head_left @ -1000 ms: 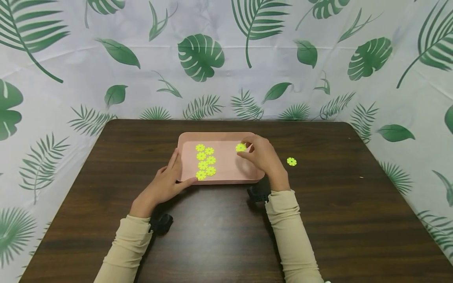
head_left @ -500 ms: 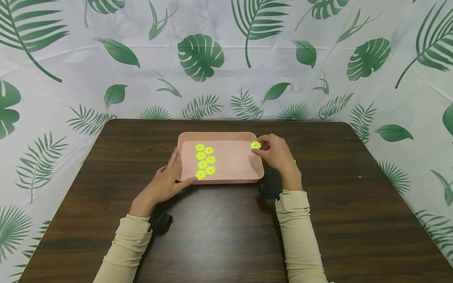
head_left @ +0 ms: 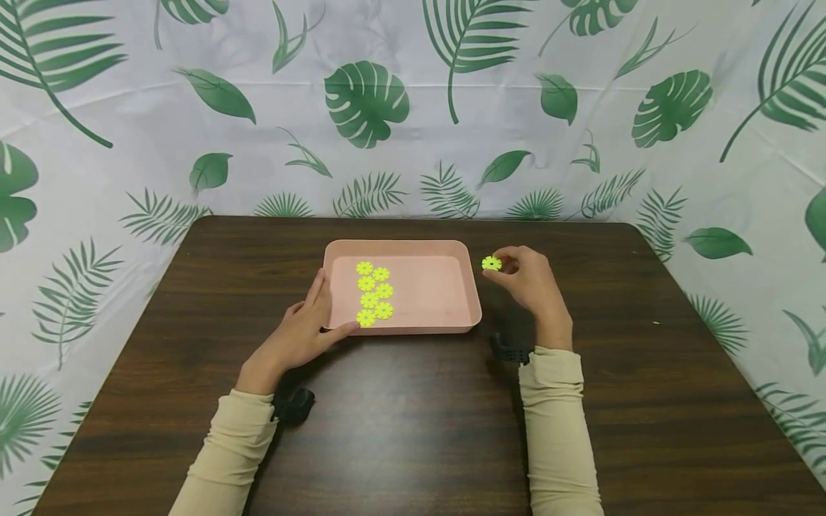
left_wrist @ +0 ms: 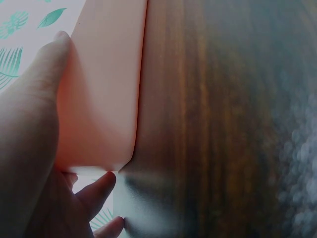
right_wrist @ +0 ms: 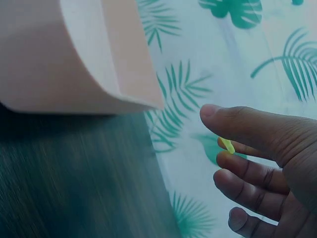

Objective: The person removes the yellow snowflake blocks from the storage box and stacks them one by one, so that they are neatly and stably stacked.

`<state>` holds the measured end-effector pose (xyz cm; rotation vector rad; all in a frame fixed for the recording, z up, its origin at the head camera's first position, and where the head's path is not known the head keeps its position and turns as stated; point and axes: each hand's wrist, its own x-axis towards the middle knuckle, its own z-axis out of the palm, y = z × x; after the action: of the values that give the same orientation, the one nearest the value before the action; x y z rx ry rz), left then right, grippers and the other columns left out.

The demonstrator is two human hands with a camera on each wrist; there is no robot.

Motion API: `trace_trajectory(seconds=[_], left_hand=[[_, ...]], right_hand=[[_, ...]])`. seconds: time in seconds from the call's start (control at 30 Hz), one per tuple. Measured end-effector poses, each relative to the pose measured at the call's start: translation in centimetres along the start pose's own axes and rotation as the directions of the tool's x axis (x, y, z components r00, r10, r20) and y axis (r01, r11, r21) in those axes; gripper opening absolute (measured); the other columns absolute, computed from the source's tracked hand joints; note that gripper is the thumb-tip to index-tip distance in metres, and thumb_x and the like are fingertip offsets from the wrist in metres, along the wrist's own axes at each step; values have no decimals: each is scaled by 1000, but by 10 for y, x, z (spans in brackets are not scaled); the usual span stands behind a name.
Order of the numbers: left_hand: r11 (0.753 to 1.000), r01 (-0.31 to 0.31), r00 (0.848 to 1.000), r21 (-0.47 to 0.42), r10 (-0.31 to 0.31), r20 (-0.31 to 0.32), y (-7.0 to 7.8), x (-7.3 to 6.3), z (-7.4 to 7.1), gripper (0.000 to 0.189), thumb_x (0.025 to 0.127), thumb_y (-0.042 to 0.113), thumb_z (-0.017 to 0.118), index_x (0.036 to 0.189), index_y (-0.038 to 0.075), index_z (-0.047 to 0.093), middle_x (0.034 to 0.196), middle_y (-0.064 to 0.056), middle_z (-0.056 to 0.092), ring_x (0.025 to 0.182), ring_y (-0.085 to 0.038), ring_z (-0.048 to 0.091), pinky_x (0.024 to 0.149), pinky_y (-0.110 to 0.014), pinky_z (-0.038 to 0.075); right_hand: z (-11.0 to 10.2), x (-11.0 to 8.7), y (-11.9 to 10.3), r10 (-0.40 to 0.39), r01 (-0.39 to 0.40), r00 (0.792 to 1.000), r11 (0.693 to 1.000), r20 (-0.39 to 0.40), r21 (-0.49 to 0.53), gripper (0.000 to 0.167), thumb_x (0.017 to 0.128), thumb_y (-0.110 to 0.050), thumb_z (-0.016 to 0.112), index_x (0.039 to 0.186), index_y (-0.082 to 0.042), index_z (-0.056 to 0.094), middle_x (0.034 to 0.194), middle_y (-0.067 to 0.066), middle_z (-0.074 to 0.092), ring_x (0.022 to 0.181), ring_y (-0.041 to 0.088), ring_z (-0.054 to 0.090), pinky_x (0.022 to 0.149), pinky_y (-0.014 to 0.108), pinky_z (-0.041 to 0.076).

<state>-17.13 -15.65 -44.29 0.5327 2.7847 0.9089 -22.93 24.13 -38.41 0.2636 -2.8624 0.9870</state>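
Note:
A shallow pink tray (head_left: 426, 287) lies on the table. Several neon-yellow notched discs (head_left: 366, 300), like interlocking building discs, lie flat in its left part. My left hand (head_left: 300, 330) rests against the tray's front left corner, its straight fingers along the left wall and its thumb at the front rim. In the left wrist view, the thumb (left_wrist: 52, 59) touches the tray's wall. To the right of the tray, my right hand (head_left: 525, 283) pinches one yellow notched disc (head_left: 492, 264) above the table. The right wrist view shows only the edge of this disc (right_wrist: 228, 145) between thumb and fingers.
A dark wood-grain table (head_left: 400, 423) carries everything. A tiny yellow scrap (head_left: 656, 322) lies at the far right. White cloth with green leaves (head_left: 413, 143) hangs behind the table and at its sides. A black wrist camera (head_left: 295, 407) sits on the left wrist.
My right hand has moved right with the pinched disc, from above the tray to beyond its right edge. It now hides the loose disc on the table. My left hand stays put.

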Motion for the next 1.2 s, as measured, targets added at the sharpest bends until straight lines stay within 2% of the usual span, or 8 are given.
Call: trace_trajectory(seconds=[0.23,0.5,0.8,0.97,1.2], left_hand=[[1000,-1,1000,13,1,1,-1,1,1,104,101,61,55,164,-3,2,172,-16,-14,159,-29,-7,115,-72,17],[1000,1,1000,21,-1,-1,-2,1,0,105,101,62,55,163,-4,2,172,-17,-14,159,-29,-9,114,-73,17],[999,11,1000,33,-11,1,-1,2,0,106,100,63,55,164,-2,0,172,-14,-14,159,-29,-8,115,-72,18],[999,9,1000,32,-9,6,0,2,-1,105,101,62,54,164,-3,1,172,-15,-14,159,-30,-7,115,-73,18],[1000,4,1000,31,-4,2,1,2,-2,104,101,61,53,163,-4,1,172,-17,-13,159,-31,-6,114,-74,17]], right_hand=[[-12,-7,15,50,-50,998,999,-49,8,40,95,-19,77,124,6,68,106,23,65,95,36,62,82,49,52],[-22,-13,32,83,-83,994,997,-65,-5,41,96,-20,77,124,8,68,108,26,69,97,38,64,84,53,53],[-26,-19,53,193,-193,980,981,-45,1,44,98,-22,74,128,9,65,115,27,65,103,41,61,87,54,53],[-25,-22,64,215,-215,976,977,-39,9,43,98,-20,74,127,10,65,115,28,65,104,41,61,88,53,52],[-21,-25,76,238,-238,971,971,11,-2,42,97,-19,75,125,10,66,117,29,68,104,42,62,87,52,52]])
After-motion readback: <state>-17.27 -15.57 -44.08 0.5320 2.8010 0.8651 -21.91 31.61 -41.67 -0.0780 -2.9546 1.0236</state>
